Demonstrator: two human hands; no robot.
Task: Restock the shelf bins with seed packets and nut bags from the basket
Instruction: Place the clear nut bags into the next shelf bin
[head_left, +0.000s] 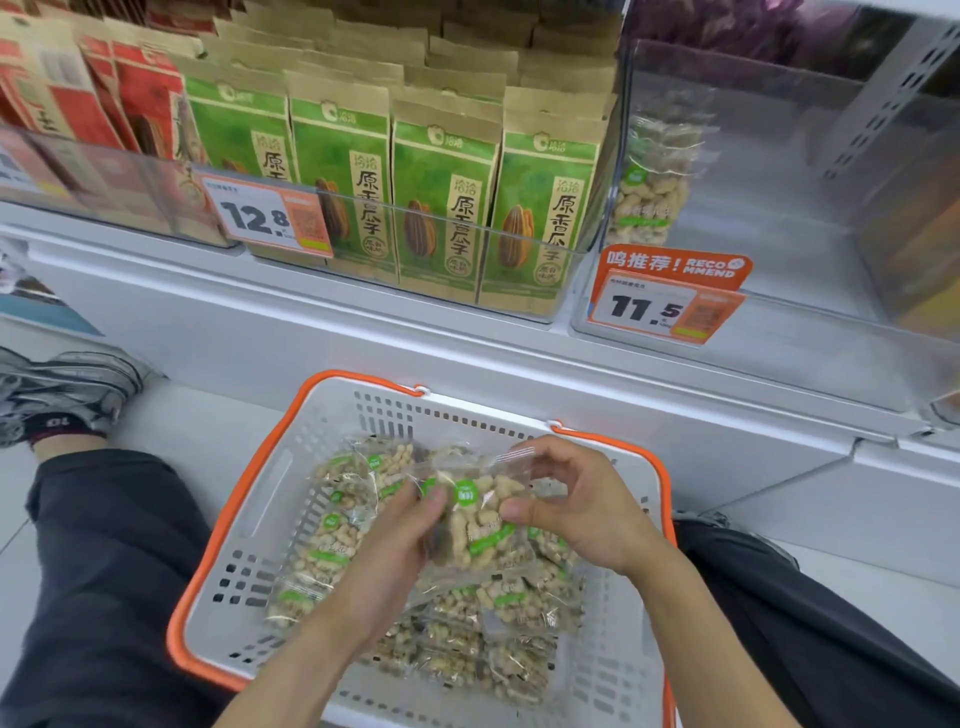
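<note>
Both hands were down over the basket (270, 499), a white plastic one with an orange rim, sitting on the floor between the person's knees and packed with clear bags of peanuts in the shell (332, 545). The left hand (395, 540) had its fingers curled round the left edge of one peanut bag (480, 519), thumb on top, and the right hand (576, 504) pinched the same bag at its right side, thumb against the front and fingers bent over the crinkled top edge. That bag, green round label showing, sat lifted just above the heap, between the two hands. Up on the shelf, the clear bin (779, 208) on the right held a single peanut bag (652, 182) standing against its left wall, with an orange tag reading 11.5 (665, 296) on its front. Just left of it, the middle bin was crammed with upright green sunflower seed packets (441, 208) in rows, priced 12.8 (267, 218). Farther left, red packets (130, 104) stood behind another clear front. A grey sneaker (67, 389) rested on the floor at the far left, beside the dark trouser leg (104, 571)
</note>
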